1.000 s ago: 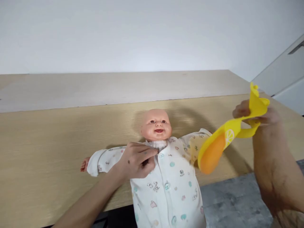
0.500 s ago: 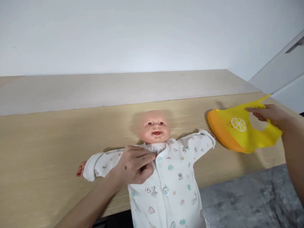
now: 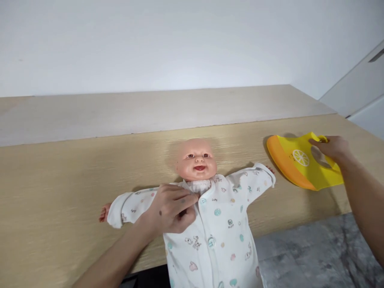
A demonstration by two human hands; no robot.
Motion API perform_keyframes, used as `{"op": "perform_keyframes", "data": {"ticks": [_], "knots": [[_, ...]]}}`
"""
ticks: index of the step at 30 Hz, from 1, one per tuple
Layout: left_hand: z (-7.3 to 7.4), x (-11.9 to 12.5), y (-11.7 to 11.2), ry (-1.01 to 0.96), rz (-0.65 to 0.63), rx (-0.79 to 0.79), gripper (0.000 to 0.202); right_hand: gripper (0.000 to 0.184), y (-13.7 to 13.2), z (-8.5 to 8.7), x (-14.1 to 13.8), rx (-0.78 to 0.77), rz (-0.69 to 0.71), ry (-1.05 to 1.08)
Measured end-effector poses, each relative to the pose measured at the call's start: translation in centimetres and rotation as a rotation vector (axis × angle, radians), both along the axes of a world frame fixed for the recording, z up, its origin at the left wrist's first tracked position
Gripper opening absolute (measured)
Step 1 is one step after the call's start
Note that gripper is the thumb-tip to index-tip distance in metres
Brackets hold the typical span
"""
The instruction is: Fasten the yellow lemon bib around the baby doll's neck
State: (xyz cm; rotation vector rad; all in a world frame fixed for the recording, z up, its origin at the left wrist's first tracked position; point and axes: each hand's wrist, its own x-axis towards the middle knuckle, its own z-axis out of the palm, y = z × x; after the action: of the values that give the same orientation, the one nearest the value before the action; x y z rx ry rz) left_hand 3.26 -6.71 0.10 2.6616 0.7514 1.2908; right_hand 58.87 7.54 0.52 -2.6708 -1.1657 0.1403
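A baby doll point(image 3: 196, 160) in a white printed romper point(image 3: 219, 232) lies face up on the wooden table point(image 3: 60, 176), arms spread. My left hand point(image 3: 171, 208) rests on the doll's chest with the fingers pinched on the romper's collar just below the chin. A yellow silicone bib point(image 3: 303, 162) with an orange pocket edge and a lemon print lies on the table to the doll's right. My right hand point(image 3: 331, 148) grips the bib at its neck strap, far right.
A paler wooden surface point(image 3: 150, 108) runs along the white wall behind the table. Grey floor point(image 3: 315, 256) shows past the table's front edge at the lower right. A white cabinet point(image 3: 363, 96) stands at the far right.
My right hand carried the bib from the air beside the doll out to the right and lowered it onto the table. My left hand stayed on the collar.
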Motion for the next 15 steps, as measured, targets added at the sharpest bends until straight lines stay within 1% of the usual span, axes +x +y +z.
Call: {"op": "perform_keyframes", "data": {"ticks": [3, 5, 7, 9, 13, 15], "knots": [[0.1, 0.1, 0.0, -0.006, -0.003, 0.011, 0.023, 0.026, -0.4, -1.0, 0.8, 0.005, -0.018, -0.091], [0.1, 0.1, 0.0, -0.002, 0.001, 0.007, 0.022, 0.030, -0.7, -1.6, 1.5, -0.001, -0.016, -0.100], [0.2, 0.1, 0.0, 0.007, 0.010, 0.006, 0.022, 0.035, -0.9, -2.1, 2.1, -0.004, -0.030, -0.105], [0.3, 0.2, -0.1, 0.010, 0.021, 0.012, 0.021, 0.045, -1.1, -2.4, 2.6, -0.002, -0.089, -0.135], [0.4, 0.2, -0.1, -0.001, 0.036, 0.016, 0.023, 0.064, -1.4, -2.3, 2.4, 0.072, -0.219, -0.190], [0.4, 0.2, -0.1, -0.017, 0.031, 0.018, 0.023, 0.068, -1.7, -1.9, 1.6, 0.129, -0.265, -0.172]]}}
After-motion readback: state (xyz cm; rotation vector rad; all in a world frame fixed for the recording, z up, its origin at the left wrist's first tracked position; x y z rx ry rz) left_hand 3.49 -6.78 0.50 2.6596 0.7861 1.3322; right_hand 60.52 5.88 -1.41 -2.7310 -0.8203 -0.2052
